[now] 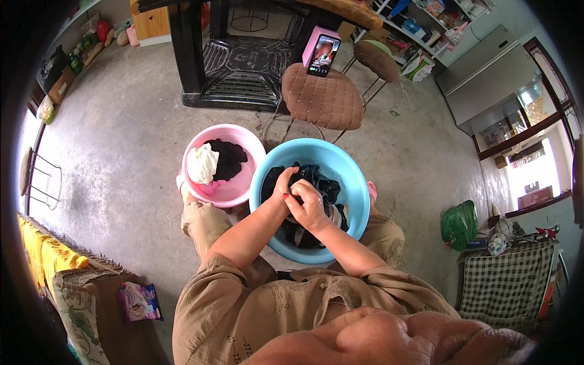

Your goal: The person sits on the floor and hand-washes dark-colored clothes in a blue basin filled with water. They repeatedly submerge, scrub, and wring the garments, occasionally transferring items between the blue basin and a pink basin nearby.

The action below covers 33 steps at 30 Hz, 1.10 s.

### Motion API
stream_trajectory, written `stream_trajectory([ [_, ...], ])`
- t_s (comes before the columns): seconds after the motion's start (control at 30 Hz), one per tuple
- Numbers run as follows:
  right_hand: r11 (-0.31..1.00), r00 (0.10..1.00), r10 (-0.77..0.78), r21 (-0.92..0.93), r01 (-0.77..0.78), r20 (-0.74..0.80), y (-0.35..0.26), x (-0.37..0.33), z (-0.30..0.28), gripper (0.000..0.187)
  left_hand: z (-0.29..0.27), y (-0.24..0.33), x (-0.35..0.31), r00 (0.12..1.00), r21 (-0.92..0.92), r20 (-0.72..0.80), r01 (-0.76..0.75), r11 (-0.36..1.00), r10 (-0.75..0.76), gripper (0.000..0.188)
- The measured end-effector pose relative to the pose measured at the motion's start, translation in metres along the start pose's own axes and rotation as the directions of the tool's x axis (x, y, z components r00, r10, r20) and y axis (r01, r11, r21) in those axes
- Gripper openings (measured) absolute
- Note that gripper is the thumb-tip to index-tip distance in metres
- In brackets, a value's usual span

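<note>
A blue basin (364, 201) stands on the floor between my legs, with dark wet clothes (328, 188) and some lighter striped cloth in it. Both my hands meet above the clothes, inside the rim. My left hand (283, 184) presses against the right one, closed at a bit of dark garment; most of its fingers are hidden. Curled fingers of my right hand (309, 207) close round the same dark fabric, its red-nailed thumb toward the left wrist. Beside it on the left, a pink basin (234, 193) holds a white cloth (202, 163), a black cloth (229, 160) and a small pink piece.
A brown padded stool (322, 103) ahead bears a phone (323, 55) propped on a pink box. Behind it stands a black metal stove frame (243, 61). A green bag (459, 225) lies at right; a purple packet (140, 302) lies at lower left.
</note>
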State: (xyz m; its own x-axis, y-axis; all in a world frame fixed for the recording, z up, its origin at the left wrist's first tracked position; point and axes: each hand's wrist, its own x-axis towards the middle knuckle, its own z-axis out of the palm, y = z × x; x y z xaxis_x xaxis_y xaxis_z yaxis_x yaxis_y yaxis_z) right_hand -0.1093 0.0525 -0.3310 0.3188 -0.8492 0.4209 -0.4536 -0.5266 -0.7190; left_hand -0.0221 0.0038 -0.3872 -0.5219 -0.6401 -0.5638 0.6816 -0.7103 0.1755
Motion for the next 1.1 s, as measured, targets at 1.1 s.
stream_trajectory([
  [1.1,0.732,0.863,0.504,-0.519,-0.441,-0.022,0.171,0.020,0.029,0.020,0.020,-0.010,0.009,0.935,-0.194,-0.250,-0.302,0.933,0.251,0.044],
])
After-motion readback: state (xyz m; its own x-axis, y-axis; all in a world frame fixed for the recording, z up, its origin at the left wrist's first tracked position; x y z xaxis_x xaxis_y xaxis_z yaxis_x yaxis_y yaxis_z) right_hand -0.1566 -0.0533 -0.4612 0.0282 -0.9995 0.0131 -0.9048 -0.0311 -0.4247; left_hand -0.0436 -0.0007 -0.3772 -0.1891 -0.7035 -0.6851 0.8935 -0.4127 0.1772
